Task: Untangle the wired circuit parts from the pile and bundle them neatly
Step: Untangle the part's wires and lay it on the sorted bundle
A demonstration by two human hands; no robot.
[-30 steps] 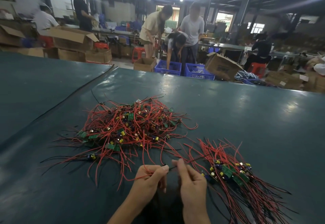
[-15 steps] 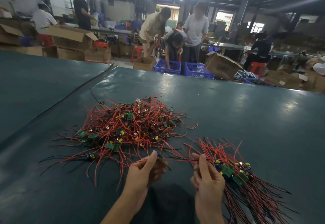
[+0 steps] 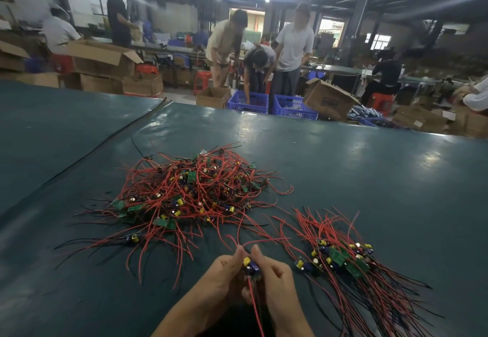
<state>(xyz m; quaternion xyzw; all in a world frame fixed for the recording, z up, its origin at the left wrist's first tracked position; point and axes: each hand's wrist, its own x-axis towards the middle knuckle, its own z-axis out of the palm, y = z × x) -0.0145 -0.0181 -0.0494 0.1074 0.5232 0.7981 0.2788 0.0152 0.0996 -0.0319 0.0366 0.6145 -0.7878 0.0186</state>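
Observation:
A tangled pile (image 3: 192, 191) of small green circuit boards with red and black wires lies on the dark green table (image 3: 369, 178). To its right sits a sorted bundle (image 3: 351, 265), boards together and wires fanned toward me. Between them, near the front edge, my left hand (image 3: 224, 273) and my right hand (image 3: 277, 281) hold one circuit part (image 3: 250, 266) together, thumbs up and fingers curled round it. Its red wires run up past my thumbs, and one red wire hangs down between my wrists.
A seam in the table cover runs diagonally at the left (image 3: 105, 143). Beyond the far table edge stand several people, blue crates (image 3: 248, 101) and cardboard boxes (image 3: 327, 98).
My hands have come together and pulled back toward me, lifting one part out from the pile's edge; half a second ago they were apart, stretching a wire between them.

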